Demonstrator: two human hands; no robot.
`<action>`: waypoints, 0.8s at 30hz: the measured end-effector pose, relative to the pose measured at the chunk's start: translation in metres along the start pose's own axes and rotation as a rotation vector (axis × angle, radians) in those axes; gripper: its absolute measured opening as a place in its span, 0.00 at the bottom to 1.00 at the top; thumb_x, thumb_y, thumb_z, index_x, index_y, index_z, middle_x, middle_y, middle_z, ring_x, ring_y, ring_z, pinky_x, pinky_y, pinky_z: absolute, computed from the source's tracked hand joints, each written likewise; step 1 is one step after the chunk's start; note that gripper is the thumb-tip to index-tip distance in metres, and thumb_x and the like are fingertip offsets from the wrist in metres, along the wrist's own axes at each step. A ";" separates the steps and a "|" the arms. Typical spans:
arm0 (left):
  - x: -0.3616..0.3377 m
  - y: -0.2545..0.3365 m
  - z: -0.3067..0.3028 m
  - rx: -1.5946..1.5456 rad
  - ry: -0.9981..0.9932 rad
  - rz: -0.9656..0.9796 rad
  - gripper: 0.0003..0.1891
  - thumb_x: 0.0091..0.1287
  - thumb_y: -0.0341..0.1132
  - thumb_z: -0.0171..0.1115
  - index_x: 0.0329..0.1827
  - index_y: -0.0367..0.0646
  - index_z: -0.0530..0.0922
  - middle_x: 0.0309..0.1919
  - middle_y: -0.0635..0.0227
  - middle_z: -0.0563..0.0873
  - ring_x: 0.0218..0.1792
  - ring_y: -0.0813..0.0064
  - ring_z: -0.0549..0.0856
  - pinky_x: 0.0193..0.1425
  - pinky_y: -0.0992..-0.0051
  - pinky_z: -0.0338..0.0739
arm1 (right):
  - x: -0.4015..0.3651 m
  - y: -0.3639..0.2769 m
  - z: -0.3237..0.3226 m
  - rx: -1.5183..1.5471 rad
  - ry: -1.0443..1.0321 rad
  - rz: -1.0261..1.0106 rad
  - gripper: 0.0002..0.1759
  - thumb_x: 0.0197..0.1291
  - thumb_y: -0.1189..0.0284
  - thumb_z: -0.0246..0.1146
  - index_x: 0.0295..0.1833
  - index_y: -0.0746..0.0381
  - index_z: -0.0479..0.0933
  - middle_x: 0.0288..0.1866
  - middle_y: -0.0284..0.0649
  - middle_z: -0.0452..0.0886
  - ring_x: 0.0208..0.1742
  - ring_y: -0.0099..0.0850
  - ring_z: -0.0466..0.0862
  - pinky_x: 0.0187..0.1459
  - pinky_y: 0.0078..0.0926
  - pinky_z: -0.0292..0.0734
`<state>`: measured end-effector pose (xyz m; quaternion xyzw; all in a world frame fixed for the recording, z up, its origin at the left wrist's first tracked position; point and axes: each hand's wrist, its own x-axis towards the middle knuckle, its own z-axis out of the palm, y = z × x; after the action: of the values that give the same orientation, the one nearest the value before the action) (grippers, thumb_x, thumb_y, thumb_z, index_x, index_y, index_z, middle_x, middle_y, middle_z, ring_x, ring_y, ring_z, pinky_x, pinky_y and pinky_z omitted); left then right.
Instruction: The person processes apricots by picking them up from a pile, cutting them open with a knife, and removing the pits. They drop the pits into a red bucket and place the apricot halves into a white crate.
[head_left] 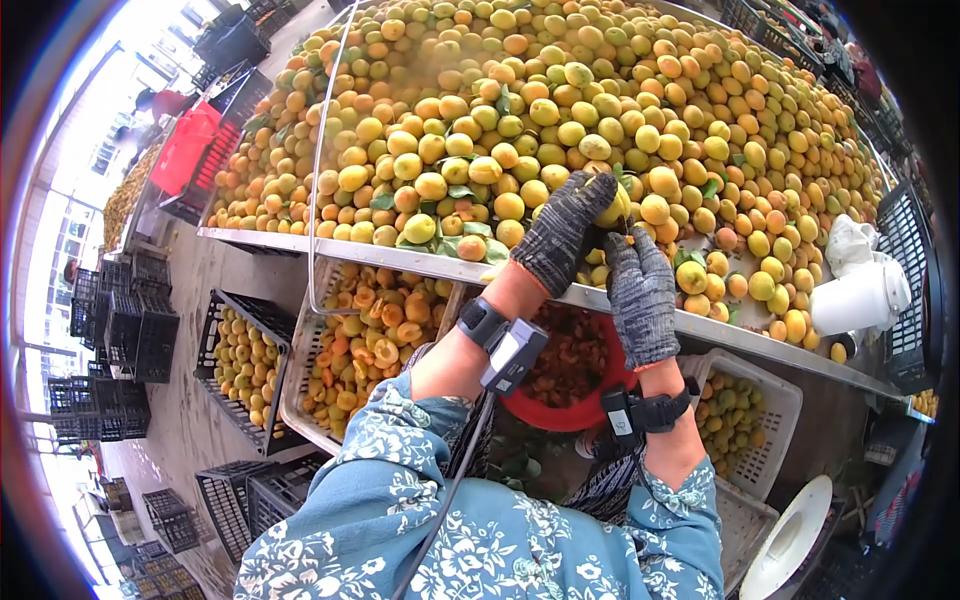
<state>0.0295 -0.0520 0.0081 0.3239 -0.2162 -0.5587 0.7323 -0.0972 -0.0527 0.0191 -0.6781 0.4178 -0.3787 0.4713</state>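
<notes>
My left hand [562, 238], in a dark grey knit glove, is closed around a yellow-green apricot [617, 208] at the near edge of a big heap of apricots [600, 100]. Close beside it, my right hand [643, 295], gloved the same way, has its fingers drawn together at the lower side of that apricot. Whatever those fingertips pinch is too small and hidden to name. Below my hands stands a red tub [565, 412] with brown pits or scraps inside. Split apricots [385, 335] fill a pale crate to its left.
A metal table rim [400, 258] runs beneath the heap. At the right lie a white container [850, 300] and a black crate [905, 270]. Whole apricots fill a black crate [250, 365] at left and a pale crate [735, 420] at lower right. A thin metal bar [322, 150] rises at left.
</notes>
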 end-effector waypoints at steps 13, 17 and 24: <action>-0.017 0.019 0.013 0.011 -0.133 -0.148 0.16 0.63 0.35 0.67 0.51 0.39 0.75 0.39 0.70 0.82 0.39 0.81 0.82 0.45 0.80 0.79 | 0.007 0.011 -0.007 -0.206 0.110 -0.255 0.16 0.64 0.67 0.61 0.53 0.64 0.78 0.34 0.55 0.82 0.35 0.50 0.84 0.37 0.39 0.78; -0.011 0.032 0.003 0.547 -0.214 0.126 0.20 0.60 0.36 0.70 0.51 0.37 0.75 0.39 0.67 0.84 0.40 0.82 0.82 0.44 0.79 0.80 | 0.007 0.003 -0.012 -0.127 0.032 -0.252 0.15 0.62 0.68 0.61 0.51 0.63 0.79 0.32 0.54 0.82 0.33 0.52 0.82 0.35 0.41 0.77; -0.012 0.033 -0.006 0.503 -0.228 0.064 0.21 0.63 0.35 0.67 0.56 0.37 0.73 0.44 0.66 0.83 0.45 0.77 0.82 0.51 0.76 0.79 | 0.005 -0.001 -0.007 -0.382 -0.051 -0.197 0.15 0.67 0.67 0.57 0.53 0.65 0.77 0.37 0.52 0.83 0.41 0.46 0.84 0.42 0.36 0.77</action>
<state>0.0524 -0.0332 0.0278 0.4234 -0.4392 -0.4968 0.6172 -0.1019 -0.0597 0.0223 -0.8020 0.4015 -0.3199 0.3054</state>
